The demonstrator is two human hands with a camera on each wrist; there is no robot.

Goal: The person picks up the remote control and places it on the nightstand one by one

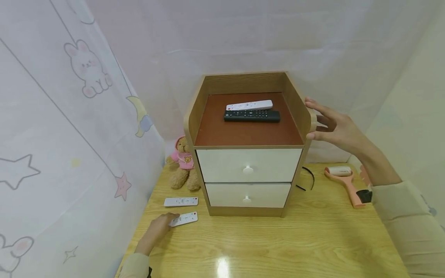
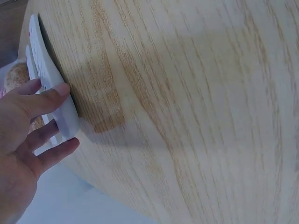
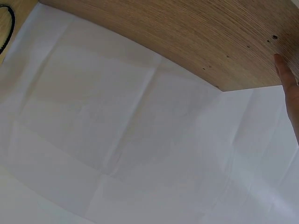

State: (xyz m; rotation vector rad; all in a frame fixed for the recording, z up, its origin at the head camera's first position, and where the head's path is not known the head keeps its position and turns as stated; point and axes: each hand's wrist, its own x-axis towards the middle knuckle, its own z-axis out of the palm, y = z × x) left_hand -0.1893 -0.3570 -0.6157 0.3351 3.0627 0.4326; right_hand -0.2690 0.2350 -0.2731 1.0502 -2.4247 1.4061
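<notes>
1. At the table's left, the left hand (image 1: 160,227) is clamped on the left end of the near remote (image 1: 184,219), white; thumb on one long edge, fingers around the other side.
2. Near remote: just over the table (image 1: 243,247) or on it, can't tell; slanted a bit, red button at its right end, toward the cabinet (image 1: 246,211).
3. Far remote (image 1: 181,201): white, flat on table, just behind the near remote, apart from it in the head view.
4. Right hand (image 1: 342,129): at the cabinet's right side panel near the top front corner, thumb and fingers apart, fingers fairly straight; thumb at the front edge, a finger along the panel.
5. Cabinet: upright, wood frame, two white drawers, upper drawer (image 1: 222,165) and lower drawer (image 1: 222,194), both pushed in, one round white knob each.
6. Cabinet top, brown: white remote (image 1: 249,105) behind black remote (image 1: 252,117), side by side; white one slightly angled, ends near or touching.
7. Bear (image 1: 184,160): pink hoodie, sitting left of cabinet, behind far remote.
8. Right of cabinet: thin black cord (image 1: 313,179), then lint roller (image 1: 347,185), orange handle, lying on table.
9. Backdrop (image 1: 236,34): pale sheet, cartoon prints on the left.
</notes>
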